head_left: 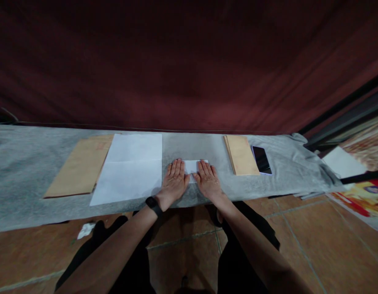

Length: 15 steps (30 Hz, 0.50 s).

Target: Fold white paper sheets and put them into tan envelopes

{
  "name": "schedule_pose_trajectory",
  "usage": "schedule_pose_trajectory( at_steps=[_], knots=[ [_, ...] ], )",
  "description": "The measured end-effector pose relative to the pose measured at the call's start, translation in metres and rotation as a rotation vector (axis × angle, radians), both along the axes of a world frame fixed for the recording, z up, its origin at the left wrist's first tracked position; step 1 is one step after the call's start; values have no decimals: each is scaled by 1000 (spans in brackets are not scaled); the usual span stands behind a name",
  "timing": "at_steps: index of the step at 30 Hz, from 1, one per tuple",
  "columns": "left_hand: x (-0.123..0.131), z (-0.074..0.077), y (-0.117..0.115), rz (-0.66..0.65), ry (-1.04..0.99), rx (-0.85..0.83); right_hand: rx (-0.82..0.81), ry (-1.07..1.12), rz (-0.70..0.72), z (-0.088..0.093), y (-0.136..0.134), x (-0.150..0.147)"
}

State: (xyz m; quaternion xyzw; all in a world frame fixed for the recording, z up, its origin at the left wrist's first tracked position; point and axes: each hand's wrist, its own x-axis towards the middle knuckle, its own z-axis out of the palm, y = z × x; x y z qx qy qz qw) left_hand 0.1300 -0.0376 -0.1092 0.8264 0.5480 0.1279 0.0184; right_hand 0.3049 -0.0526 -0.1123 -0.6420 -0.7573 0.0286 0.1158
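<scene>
A small folded sheet of white paper (191, 166) lies on the grey cloth in front of me. My left hand (175, 179) rests flat on its left end, fingers stretched out and pointing away from me. On the right end lies my right hand (207, 179), also flat with its fingers extended. The two thumbs point toward each other over the paper. Both palms hide the ends of the folded sheet. To the left are larger white sheets (133, 167) with a crease across the top one.
Brown envelopes (78, 167) lie at the far left. A stack of smaller tan envelopes (242, 155) and a phone (262, 160) are on the right. The grey cloth (191, 143) covers a narrow surface, with a dark red curtain (189, 81) behind it.
</scene>
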Motion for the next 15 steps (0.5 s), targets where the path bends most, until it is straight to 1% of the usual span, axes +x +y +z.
schedule_pose_trajectory(
  at_steps=[7,15],
  knots=[
    [-3,-4,-2,65,-7,8,-22,-26,-52,2,-3,15],
    [-5,-3,-5,111,55,1,-38,-20,-110,1,-8,33]
  ],
)
